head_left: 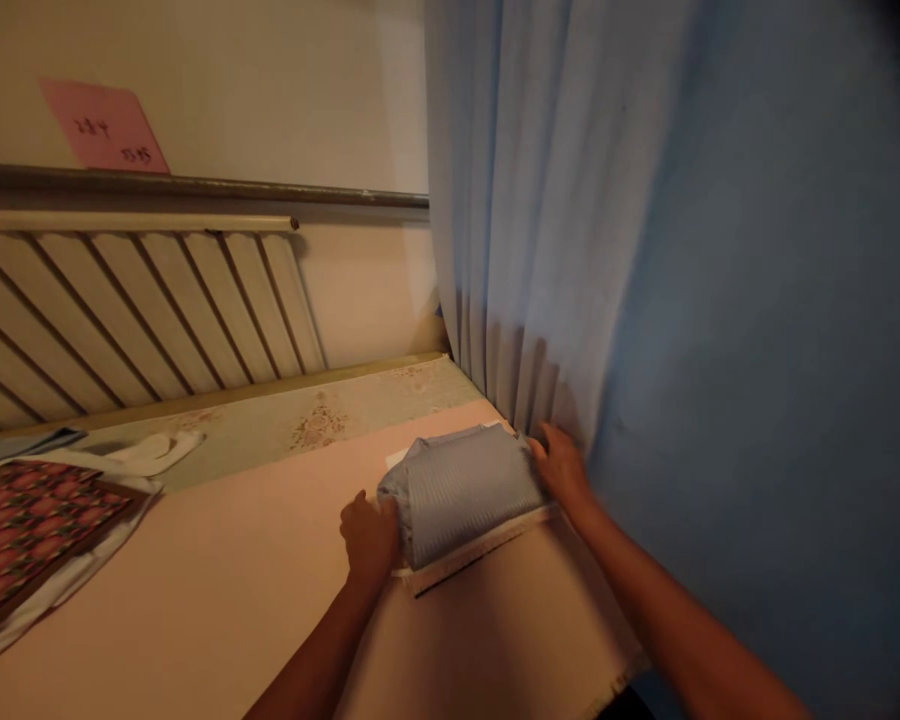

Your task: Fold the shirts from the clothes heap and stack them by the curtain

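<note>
A grey-blue striped cloth bundle, folded into a thick block, lies in front of me on a flat pale piece with a frayed front edge. My left hand grips the bundle's left end, its fingers curled and its thumb against the fabric. At the opposite end, my right hand is closed on the cloth's right edge, close to the curtain. The undersides of both ends and some fingertips are hidden.
A pink-covered surface lies beneath, with a floral strip behind. Patterned red cloth and white fabric lie left. A ribbed radiator lines the wall below a pink note. A blue curtain hangs right.
</note>
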The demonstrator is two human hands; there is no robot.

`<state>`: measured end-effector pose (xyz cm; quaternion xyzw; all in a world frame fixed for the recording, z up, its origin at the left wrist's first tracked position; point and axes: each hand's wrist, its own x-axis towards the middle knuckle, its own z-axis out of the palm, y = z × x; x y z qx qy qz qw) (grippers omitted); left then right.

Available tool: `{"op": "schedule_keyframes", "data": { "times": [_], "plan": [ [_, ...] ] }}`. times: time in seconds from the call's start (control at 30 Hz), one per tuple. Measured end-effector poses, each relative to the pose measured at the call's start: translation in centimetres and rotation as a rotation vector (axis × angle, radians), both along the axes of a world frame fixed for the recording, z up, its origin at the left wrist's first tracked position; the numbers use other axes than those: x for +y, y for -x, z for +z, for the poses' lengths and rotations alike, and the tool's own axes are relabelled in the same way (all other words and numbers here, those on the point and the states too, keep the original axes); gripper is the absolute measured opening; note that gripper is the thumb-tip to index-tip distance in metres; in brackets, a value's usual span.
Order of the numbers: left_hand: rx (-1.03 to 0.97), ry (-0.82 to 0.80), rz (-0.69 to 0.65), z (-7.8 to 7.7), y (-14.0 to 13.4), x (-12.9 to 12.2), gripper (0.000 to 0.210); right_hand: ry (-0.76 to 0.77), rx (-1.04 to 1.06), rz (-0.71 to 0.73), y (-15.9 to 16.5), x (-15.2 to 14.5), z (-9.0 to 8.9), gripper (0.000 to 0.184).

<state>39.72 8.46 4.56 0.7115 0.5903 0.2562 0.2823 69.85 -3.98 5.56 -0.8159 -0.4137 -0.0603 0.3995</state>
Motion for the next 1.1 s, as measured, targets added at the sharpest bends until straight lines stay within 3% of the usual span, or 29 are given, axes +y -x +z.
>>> {"op": "schedule_keyframes", "data": {
  "times": [0.03, 0.1, 0.17, 0.3, 0.47, 0.57, 0.7, 0.87, 0.97, 1.1],
  "plan": [
    [0.022, -0.104, -0.032, 0.4, -0.4, -0.6, 0.058, -0.008, -0.092, 0.077, 1.1, 0.5, 0.4, 0.049],
    [0.099, -0.395, -0.236, 0.8, -1.9, -1.9, 0.052, 0.019, -0.216, 0.248, 3.4, 1.6, 0.8, 0.047],
    [0.202, -0.535, -0.406, 0.7, -3.8, -2.9, 0.05, 0.097, -0.31, 0.361, 5.5, 2.9, 0.6, 0.046],
    [0.37, -0.562, -0.49, -1.3, -6.7, -2.9, 0.048, 0.284, -0.417, 0.355, 7.7, 4.8, -1.5, 0.047],
    [0.378, -0.575, -0.511, -4.2, -6.4, -1.8, 0.053, 0.37, -0.499, 0.274, 7.6, 5.3, -4.4, 0.049],
    [0.355, -0.544, -0.499, -4.7, -5.9, -2.0, 0.055, 0.388, -0.535, 0.267, 7.5, 5.3, -5.3, 0.051],
    [0.345, -0.457, -0.513, -4.3, -5.0, -3.1, 0.061, 0.388, -0.558, 0.284, 7.1, 5.4, -6.2, 0.05],
    [0.297, -0.376, -0.611, -3.0, -0.5, -5.6, 0.064, 0.409, -0.35, 0.334, 5.5, 5.5, -6.6, 0.053],
    [0.224, -0.28, -0.519, -2.7, 4.3, -7.4, 0.061, 0.391, -0.115, 0.33, 4.6, 4.5, -5.7, 0.057],
    [0.122, -0.079, -0.34, -3.8, 12.1, -9.7, 0.058, 0.217, 0.012, 0.223, 6.3, 0.1, -3.9, 0.059]
  ]
}}
